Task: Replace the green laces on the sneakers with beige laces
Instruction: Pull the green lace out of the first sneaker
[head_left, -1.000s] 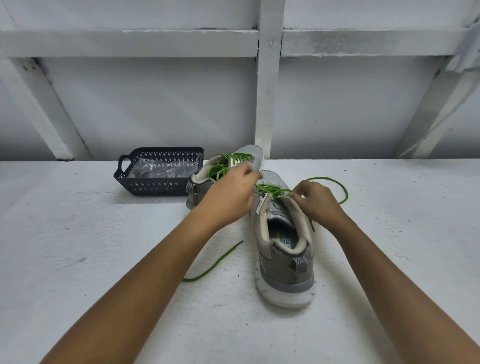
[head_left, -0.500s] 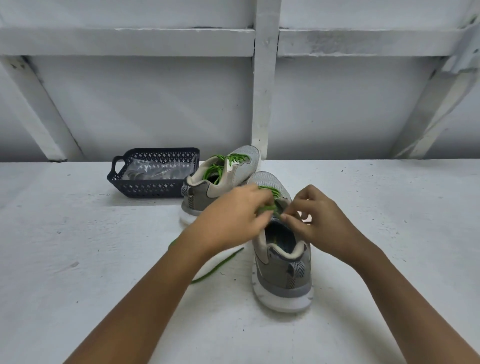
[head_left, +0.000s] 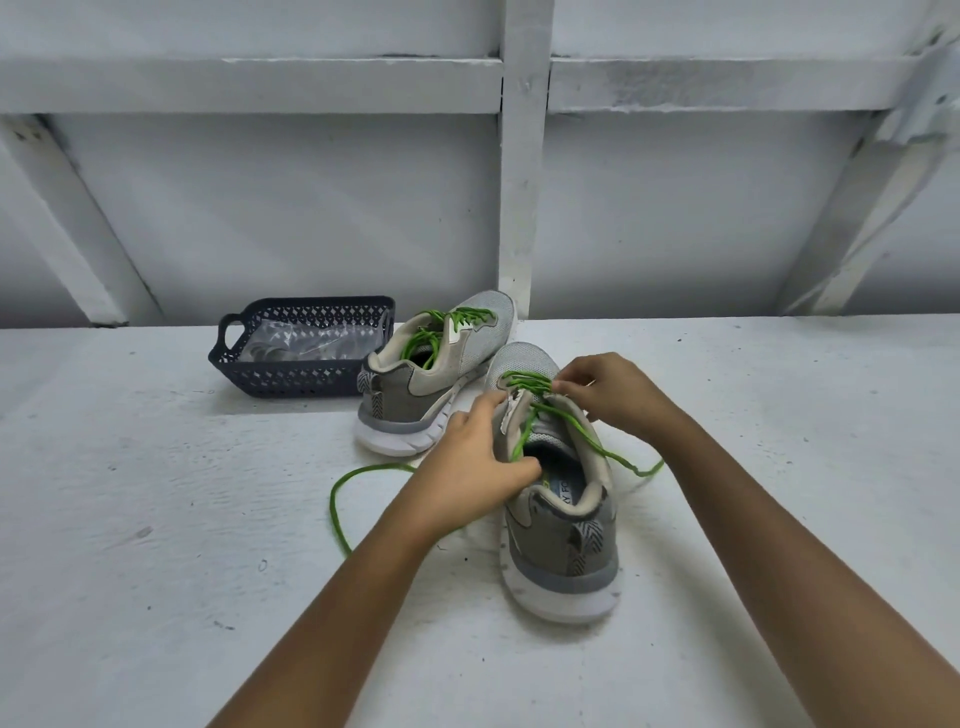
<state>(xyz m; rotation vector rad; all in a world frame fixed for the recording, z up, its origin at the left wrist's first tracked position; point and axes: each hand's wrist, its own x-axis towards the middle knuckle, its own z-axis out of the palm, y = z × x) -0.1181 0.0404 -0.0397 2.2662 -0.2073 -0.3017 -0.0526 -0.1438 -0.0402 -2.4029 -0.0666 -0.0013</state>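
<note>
Bracing the near sneaker (head_left: 558, 519) with the left hand (head_left: 467, 462), fingers (head_left: 493, 410) curled round the padded collar on its left side. Pinching the green lace (head_left: 524, 382) at the upper eyelets with the right hand (head_left: 608, 389), fingertips closed tight on the cord. Standing upright on the white surface (head_left: 156, 519), heel toward the camera, with both free lace ends trailing onto the surface, one looping left, one right.

Probably light, soft in the upper and stiff only in the sole; likely to slide or tip under a hard pull, so worth holding at the collar or heel. Thin, limp and round in the cord, with some drag to expect through the eyelets; best taken close to each crossing and drawn out a short loop at a time, not yanked from a free end.

Laced in green too, the far sneaker (head_left: 441, 374), leaning close beside the near one's toe. Just left of that, a dark basket (head_left: 306, 382) with a clear bag (head_left: 306, 345) inside; contents impossible to make out, no beige laces in plain sight.

Bare surface left, right and in front for laying the lace out. Wall (head_left: 260, 208) and white post (head_left: 522, 208) close behind the shoes, so better to pull sideways or toward the body. Worth minding the left loop, near the forearm and easy to snag
</note>
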